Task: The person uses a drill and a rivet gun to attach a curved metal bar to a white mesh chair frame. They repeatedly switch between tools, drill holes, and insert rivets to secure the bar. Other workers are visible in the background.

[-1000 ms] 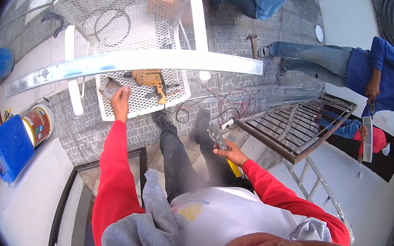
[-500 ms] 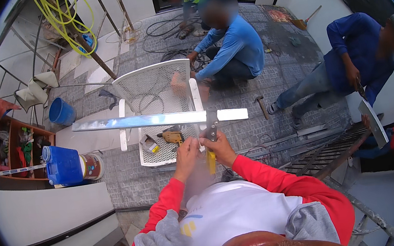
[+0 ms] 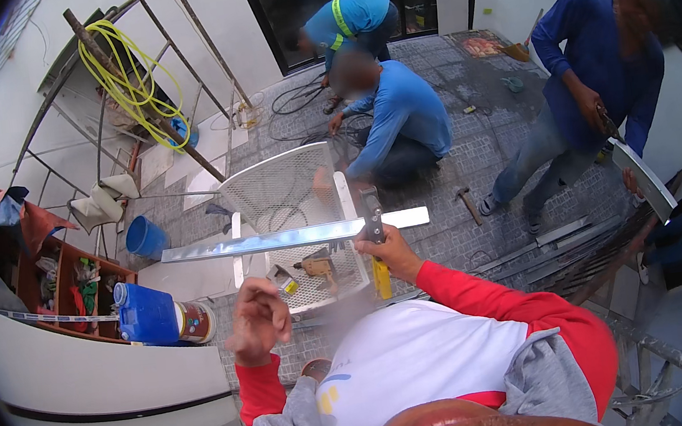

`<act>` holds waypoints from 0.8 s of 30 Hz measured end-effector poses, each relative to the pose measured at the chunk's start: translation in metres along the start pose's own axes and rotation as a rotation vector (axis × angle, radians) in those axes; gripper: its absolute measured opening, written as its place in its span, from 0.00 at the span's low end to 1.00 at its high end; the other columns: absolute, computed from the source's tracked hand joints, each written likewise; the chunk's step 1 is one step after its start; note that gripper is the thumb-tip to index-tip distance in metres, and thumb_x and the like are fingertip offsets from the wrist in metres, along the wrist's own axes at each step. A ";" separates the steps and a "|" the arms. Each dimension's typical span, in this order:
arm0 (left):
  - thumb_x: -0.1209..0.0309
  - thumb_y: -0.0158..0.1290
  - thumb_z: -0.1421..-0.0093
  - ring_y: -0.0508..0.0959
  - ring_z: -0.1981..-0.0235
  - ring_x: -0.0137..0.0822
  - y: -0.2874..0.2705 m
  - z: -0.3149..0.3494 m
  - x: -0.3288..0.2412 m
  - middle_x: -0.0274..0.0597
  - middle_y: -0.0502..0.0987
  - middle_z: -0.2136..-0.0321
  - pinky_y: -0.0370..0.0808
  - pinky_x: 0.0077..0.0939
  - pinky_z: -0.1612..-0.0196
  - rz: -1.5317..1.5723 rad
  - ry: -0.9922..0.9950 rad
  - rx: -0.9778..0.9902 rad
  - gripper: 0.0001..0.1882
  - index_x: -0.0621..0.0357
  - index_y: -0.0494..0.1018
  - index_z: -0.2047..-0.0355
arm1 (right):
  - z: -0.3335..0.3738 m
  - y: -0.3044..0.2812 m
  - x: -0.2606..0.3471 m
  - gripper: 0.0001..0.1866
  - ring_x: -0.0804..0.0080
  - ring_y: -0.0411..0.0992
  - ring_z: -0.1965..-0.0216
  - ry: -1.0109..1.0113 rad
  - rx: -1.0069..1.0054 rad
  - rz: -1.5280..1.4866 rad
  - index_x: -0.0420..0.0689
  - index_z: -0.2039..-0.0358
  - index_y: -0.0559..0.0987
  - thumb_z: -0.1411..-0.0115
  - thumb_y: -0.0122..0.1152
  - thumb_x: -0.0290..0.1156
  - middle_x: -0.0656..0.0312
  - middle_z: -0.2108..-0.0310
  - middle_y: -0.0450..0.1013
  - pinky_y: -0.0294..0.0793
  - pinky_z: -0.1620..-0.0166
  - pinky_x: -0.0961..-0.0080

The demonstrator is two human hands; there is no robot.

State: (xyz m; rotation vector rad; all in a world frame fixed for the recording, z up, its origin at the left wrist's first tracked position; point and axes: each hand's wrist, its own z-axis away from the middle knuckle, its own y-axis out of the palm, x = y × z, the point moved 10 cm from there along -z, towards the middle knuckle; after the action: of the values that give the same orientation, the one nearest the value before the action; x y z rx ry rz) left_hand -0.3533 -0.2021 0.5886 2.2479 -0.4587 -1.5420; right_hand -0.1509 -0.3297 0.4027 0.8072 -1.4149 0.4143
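My right hand point(image 3: 397, 254) is closed round yellow-handled metal snips point(image 3: 381, 280), whose dark, riveted head stands upright against a long shiny metal strip point(image 3: 277, 240). The strip lies level across my front, over a white mesh chair point(image 3: 287, 181). My left hand point(image 3: 259, 319) is lifted off to the left, below the strip, with its fingers loosely bent and apart and nothing in them. On the chair's mesh rest a yellow power drill point(image 3: 316, 267) and a small white-and-yellow box point(image 3: 284, 279).
A person in light blue point(image 3: 406, 117) crouches beyond the chair, another bends behind. At right, a person in dark blue point(image 3: 606, 65) holds a pale panel point(image 3: 644, 178). A hammer point(image 3: 469, 206) lies on the floor. A blue jerrycan point(image 3: 146, 312) and blue bucket point(image 3: 147, 238) stand left.
My left hand has come away from beside my right hand and moved left. The right hand keeps the snips at the strip. The whole view has shifted somewhat.
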 end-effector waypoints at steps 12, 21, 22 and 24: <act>0.64 0.62 0.38 0.86 0.73 0.44 0.249 0.041 -0.125 0.51 0.82 0.74 0.83 0.39 0.67 -0.722 0.271 0.886 0.17 0.70 0.78 0.61 | 0.067 -0.096 -0.058 0.09 0.78 0.73 0.69 0.139 -0.216 -0.081 0.43 0.64 0.79 0.42 0.71 0.27 0.64 0.70 0.77 0.69 0.64 0.79; 0.60 0.61 0.35 0.80 0.49 0.68 0.216 0.060 -0.003 0.68 0.81 0.58 0.66 0.73 0.39 -0.083 -0.122 0.927 0.22 0.61 0.78 0.46 | 0.099 -0.139 -0.062 0.08 0.80 0.72 0.71 0.111 -0.365 -0.135 0.44 0.64 0.79 0.42 0.71 0.28 0.67 0.73 0.75 0.68 0.66 0.80; 0.60 0.61 0.35 0.79 0.47 0.70 0.218 0.061 -0.005 0.69 0.80 0.56 0.66 0.74 0.38 -0.086 -0.105 0.965 0.22 0.61 0.78 0.45 | 0.103 -0.146 -0.061 0.08 0.80 0.72 0.71 0.113 -0.372 -0.122 0.44 0.64 0.79 0.42 0.71 0.28 0.67 0.73 0.75 0.68 0.66 0.80; 0.61 0.60 0.34 0.76 0.45 0.75 0.227 0.066 -0.013 0.71 0.78 0.51 0.66 0.73 0.39 -0.119 0.023 1.136 0.22 0.62 0.78 0.45 | 0.109 -0.159 -0.057 0.08 0.80 0.71 0.71 0.105 -0.389 -0.117 0.45 0.64 0.79 0.42 0.71 0.28 0.67 0.73 0.75 0.68 0.66 0.81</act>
State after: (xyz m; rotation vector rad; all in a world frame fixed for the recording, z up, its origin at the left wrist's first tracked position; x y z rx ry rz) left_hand -0.4324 -0.4031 0.6865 3.1001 -1.5139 -1.4759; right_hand -0.1263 -0.5029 0.3034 0.5387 -1.2895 0.0832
